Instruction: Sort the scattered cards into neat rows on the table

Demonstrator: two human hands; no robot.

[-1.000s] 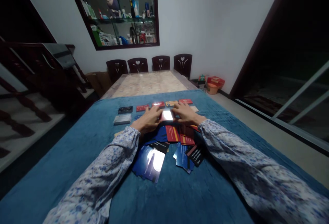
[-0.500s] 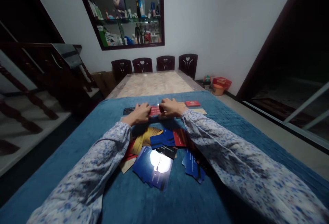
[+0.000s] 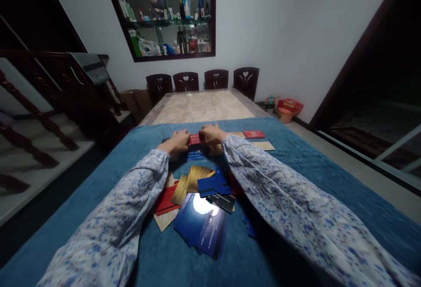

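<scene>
My left hand (image 3: 178, 141) and my right hand (image 3: 211, 134) are at the far side of a spread of cards, fingers curled at either end of a red card (image 3: 194, 139). Just nearer to me lies a blue card (image 3: 195, 155). Closer in are gold cards (image 3: 197, 177), red cards (image 3: 166, 199), plain blue cards (image 3: 213, 184), a black card (image 3: 222, 201) and a fan of dark blue cards (image 3: 200, 227) with a bright glare. My right sleeve hides part of the pile.
Right of my hands lie a red card stack (image 3: 254, 134) and a cream card (image 3: 264, 145). A blue cloth (image 3: 158, 260) covers the near table; the bare tabletop (image 3: 210, 105) runs to several dark chairs (image 3: 186, 81). A stair railing (image 3: 33, 111) stands at left.
The view has shifted slightly. Both hands stay at the red card, with the right hand a little nearer the left. The blue card in front of it now shows more clearly.
</scene>
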